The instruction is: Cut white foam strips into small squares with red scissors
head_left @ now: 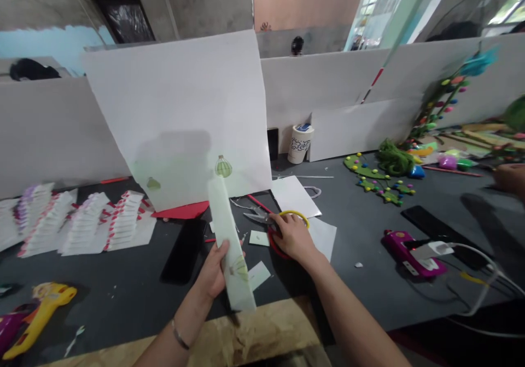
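In front of a large white board (176,82), a long balloon-print paper strip (225,214), apparently already folded, is pinched by the left hand's (213,268) thumb and fingers, untouched by the scissors (260,219) grasped in the right hand (296,240) near small, seemingly already cut paper pieces (259,238).

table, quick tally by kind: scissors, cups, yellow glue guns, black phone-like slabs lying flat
scissors: 1
cup: 1
yellow glue gun: 1
flat black slabs: 2
total: 5

Dark table (353,290), phones (184,251), purple power strip (414,255), yellow glue gun (43,312)
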Demonstrator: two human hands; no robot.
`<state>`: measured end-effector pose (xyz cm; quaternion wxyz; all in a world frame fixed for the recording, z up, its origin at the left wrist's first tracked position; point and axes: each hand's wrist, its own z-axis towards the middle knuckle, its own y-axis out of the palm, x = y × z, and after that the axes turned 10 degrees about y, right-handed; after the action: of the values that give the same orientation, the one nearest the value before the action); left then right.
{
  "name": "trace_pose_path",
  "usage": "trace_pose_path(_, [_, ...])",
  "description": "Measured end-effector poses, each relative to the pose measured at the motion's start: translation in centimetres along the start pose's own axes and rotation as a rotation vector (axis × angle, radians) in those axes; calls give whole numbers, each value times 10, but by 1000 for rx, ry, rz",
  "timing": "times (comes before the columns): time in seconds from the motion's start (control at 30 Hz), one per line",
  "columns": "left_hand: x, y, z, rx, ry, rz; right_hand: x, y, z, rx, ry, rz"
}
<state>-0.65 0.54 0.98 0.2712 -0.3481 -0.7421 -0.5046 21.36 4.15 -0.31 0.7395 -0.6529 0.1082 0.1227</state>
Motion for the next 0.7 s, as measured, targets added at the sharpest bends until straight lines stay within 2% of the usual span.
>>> trace_pose_path(0.1, [1,-1,2,-11,1,16,1,-3,0,14,-6,16])
trace_pose_path(0.17, [-1,-1,3,-18,21,13,1,-8,-1,85,-1,70])
trace_pose_path(0.23, [-4,2,2,-29,40,31,0,-14,-2,178,21,173])
trace_pose_path(0.3, [-8,6,0,-62,47,76,-3,-19,-6,153,3,372])
trace_pose_path(0.33, [-9,9,-1,-83,52,103,-6,-20,-8,53,-38,515])
trace_pose_path(0.43, [-8,20,-3,-137,123,198,-19,-19,-15,-441,-171,971])
trace_pose_path(0.47, [-7,24,-3,-157,156,238,-24,-17,-17,-530,-163,1068])
trace_pose_path(0.5, [-4,27,-3,-185,185,280,-28,-15,-18,-567,-130,1131])
trace_pose_path(0.6, [7,32,2,-297,277,427,-29,-12,-16,-461,38,1176])
trace_pose_path(0.67, [19,28,9,-303,364,539,-21,-15,-10,-351,154,1201])
trace_pose_path(0.7, [27,23,14,-270,410,589,-15,-18,-6,-311,193,1200])
